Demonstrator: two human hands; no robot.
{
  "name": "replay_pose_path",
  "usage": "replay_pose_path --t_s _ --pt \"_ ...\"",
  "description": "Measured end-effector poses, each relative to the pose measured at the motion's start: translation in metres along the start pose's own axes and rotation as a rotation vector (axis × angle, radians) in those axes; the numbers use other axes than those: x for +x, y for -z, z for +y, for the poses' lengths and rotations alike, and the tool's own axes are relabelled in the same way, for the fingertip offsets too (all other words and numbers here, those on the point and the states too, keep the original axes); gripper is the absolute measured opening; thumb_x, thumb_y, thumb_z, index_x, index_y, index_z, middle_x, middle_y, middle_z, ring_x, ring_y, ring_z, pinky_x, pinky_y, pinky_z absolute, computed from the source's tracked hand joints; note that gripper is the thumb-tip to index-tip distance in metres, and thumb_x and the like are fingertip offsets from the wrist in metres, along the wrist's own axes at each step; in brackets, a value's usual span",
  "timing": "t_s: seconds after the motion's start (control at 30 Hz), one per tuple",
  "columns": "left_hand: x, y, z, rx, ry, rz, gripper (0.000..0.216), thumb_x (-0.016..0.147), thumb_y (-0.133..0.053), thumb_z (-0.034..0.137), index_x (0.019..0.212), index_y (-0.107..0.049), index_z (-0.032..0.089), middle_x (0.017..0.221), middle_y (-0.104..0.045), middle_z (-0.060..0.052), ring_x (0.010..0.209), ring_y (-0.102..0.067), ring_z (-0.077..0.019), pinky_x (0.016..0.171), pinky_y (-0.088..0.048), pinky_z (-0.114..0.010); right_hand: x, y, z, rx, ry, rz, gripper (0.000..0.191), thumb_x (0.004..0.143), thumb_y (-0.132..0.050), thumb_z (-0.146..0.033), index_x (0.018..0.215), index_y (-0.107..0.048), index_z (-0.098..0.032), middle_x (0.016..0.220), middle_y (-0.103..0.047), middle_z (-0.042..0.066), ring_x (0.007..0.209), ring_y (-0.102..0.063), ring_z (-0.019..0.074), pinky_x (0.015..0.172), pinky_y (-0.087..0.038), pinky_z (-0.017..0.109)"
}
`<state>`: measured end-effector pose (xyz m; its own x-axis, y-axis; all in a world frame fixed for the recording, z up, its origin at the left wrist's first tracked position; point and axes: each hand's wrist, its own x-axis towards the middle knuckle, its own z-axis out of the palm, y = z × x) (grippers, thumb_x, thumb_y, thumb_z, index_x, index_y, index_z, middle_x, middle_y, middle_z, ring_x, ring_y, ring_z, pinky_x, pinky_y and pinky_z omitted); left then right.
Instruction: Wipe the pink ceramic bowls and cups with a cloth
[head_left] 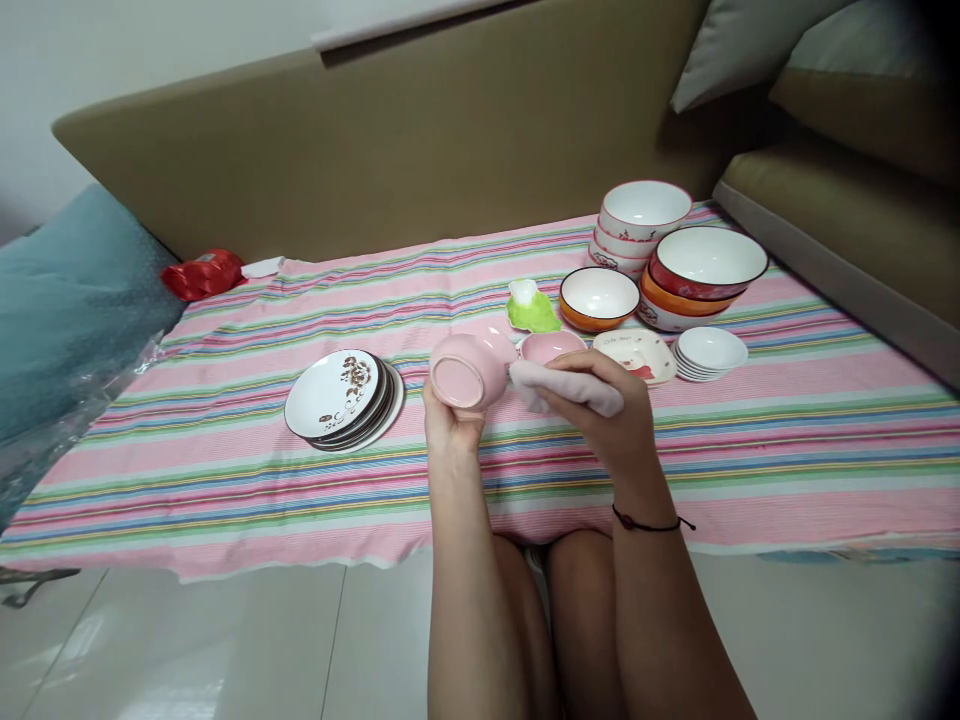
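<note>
My left hand [454,420] is closed on a pink bowl [487,362], tilted so that its round foot faces me. In my right hand [619,400] is a bunched white cloth [566,387], held close to the bowl's right side; whether the cloth touches the bowl I cannot tell. Just behind the cloth, a second pink bowl [551,346] sits on the striped cover, partly hidden by my hand. A cream dish with printed pictures [626,350] lies beside my right fingers.
Stacked plates [330,390] lie at left. A green-and-white leaf-shaped dish [534,312], an orange bowl [600,298], red-rimmed bowls [646,205], large bowls [712,258] and small white dishes [711,352] stand at right. A red shiny bundle [204,274] lies far left.
</note>
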<state>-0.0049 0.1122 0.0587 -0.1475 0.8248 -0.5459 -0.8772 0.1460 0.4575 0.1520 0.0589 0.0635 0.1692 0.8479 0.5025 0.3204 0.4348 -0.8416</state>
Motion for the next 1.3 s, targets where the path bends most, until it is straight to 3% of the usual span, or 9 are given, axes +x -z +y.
replay_pose_path --t_s 0.2,0.33,0.4,0.47,0.57,0.83,1.07,1.2,1.3 --pt "-0.004 0.001 -0.004 0.04 -0.386 -0.007 0.03 0.093 -0.049 0.04 0.083 -0.064 0.016 0.08 -0.065 -0.001 0.077 -0.063 -0.0114 0.078 -0.051 -0.023 -0.002 -0.023 0.005 -0.02 -0.293 0.337 0.031 0.079 -0.064 -0.031 0.108 -0.07 -0.021 0.115 -0.07 0.009 0.109 -0.062 0.0265 0.097 -0.048 0.046" --pt "-0.007 -0.003 -0.013 0.186 -0.65 -0.069 0.034 0.083 -0.061 0.047 0.071 -0.057 0.016 0.066 -0.055 0.003 0.064 -0.056 -0.009 0.066 -0.047 -0.02 -0.008 -0.049 0.002 0.121 -0.458 0.203 0.035 0.082 -0.06 -0.037 0.111 -0.069 -0.019 0.103 -0.073 0.008 0.096 -0.067 0.0261 0.086 -0.054 0.044" --pt "-0.008 -0.004 -0.016 0.287 -0.718 -0.096 0.039 0.079 -0.064 0.051 0.066 -0.054 0.015 0.062 -0.05 0.004 0.06 -0.052 -0.0077 0.061 -0.044 -0.019 -0.009 -0.056 -0.004 0.194 -0.379 0.182 0.038 0.086 -0.056 -0.035 0.121 -0.065 -0.021 0.118 -0.07 0.008 0.109 -0.064 0.0249 0.094 -0.052 0.043" --pt "-0.009 -0.004 -0.017 0.348 -0.745 -0.116 0.043 0.078 -0.064 0.054 0.063 -0.052 0.015 0.06 -0.048 0.004 0.058 -0.049 -0.0071 0.059 -0.042 -0.018 -0.008 -0.056 -0.011 0.231 -0.221 0.164 0.041 0.088 -0.054 -0.031 0.128 -0.06 -0.025 0.134 -0.061 0.006 0.126 -0.054 0.0237 0.105 -0.045 0.043" --pt "-0.009 -0.003 -0.016 0.356 -0.737 -0.128 0.045 0.077 -0.064 0.055 0.061 -0.049 0.016 0.06 -0.046 0.004 0.058 -0.048 -0.0072 0.06 -0.042 -0.019 -0.004 -0.048 -0.015 0.268 -0.031 0.06 0.041 0.088 -0.055 -0.027 0.128 -0.061 -0.028 0.14 -0.055 0.002 0.134 -0.047 0.0229 0.114 -0.037 0.043" --pt "-0.01 0.0 -0.016 0.404 -0.825 -0.12 0.048 0.078 -0.063 0.055 0.056 -0.046 0.016 0.057 -0.037 0.005 0.055 -0.039 -0.0071 0.056 -0.035 -0.02 -0.002 -0.045 0.001 0.403 -0.305 0.128 0.045 0.086 -0.053 -0.026 0.13 -0.059 -0.024 0.132 -0.062 0.003 0.126 -0.055 0.024 0.107 -0.045 0.046" --pt "-0.009 0.003 -0.017 0.501 -0.847 -0.121 0.045 0.083 -0.059 0.052 0.058 -0.05 0.016 0.058 -0.04 0.004 0.056 -0.04 -0.0078 0.056 -0.036 -0.021 -0.003 -0.042 -0.013 0.256 0.028 -0.033 0.046 0.087 -0.051 -0.021 0.131 -0.06 -0.029 0.143 -0.053 0.0 0.136 -0.044 0.0217 0.117 -0.033 0.04" --pt "-0.008 -0.001 -0.014 0.304 -0.841 -0.09 0.043 0.08 -0.062 0.052 0.061 -0.046 0.017 0.06 -0.039 0.005 0.057 -0.042 -0.0068 0.059 -0.04 -0.019 -0.009 -0.056 -0.012 0.316 -0.226 0.148 0.045 0.087 -0.055 -0.027 0.132 -0.058 -0.027 0.137 -0.059 0.002 0.128 -0.052 0.0226 0.11 -0.042 0.043" --pt "-0.007 -0.003 -0.011 0.166 -0.824 -0.082 0.038 0.08 -0.063 0.047 0.064 -0.045 0.017 0.063 -0.041 0.006 0.061 -0.046 -0.0068 0.063 -0.043 -0.018 -0.014 -0.068 -0.009 0.377 -0.418 0.177 0.047 0.086 -0.056 -0.034 0.131 -0.059 -0.023 0.131 -0.063 0.004 0.123 -0.057 0.0242 0.106 -0.045 0.044"
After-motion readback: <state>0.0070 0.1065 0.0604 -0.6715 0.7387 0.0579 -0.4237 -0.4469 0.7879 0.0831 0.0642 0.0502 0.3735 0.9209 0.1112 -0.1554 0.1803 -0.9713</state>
